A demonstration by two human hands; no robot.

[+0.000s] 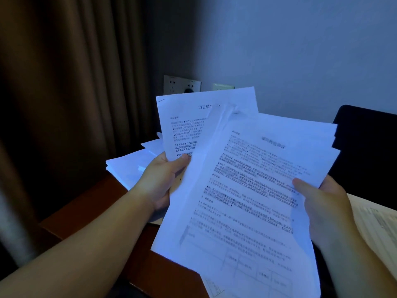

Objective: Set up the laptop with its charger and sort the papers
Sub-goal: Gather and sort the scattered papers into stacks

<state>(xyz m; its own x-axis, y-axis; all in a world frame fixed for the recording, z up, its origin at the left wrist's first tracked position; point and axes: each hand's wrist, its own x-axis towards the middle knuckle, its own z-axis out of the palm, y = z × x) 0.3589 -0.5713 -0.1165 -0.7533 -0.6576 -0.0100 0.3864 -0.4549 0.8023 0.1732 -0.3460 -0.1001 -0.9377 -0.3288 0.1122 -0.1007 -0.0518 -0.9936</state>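
**White sheets held up in both hands**

White printed sheets (247,190) are fanned in the air above a wooden desk (90,203). The left hand (159,181) pinches one sheet, thumb on its face. The right hand (322,205) grips a thicker sheaf, thumb on top. A loose pile (129,166) lies on the desk behind. A wall socket (181,84) sits beyond, beside a brown curtain (71,93).

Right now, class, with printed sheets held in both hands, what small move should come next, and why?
Probably lay the sheet in the left hand on the pile on the desk. That sheet is already drawn apart from the bundle that the right hand holds, and the pile lies just behind it.
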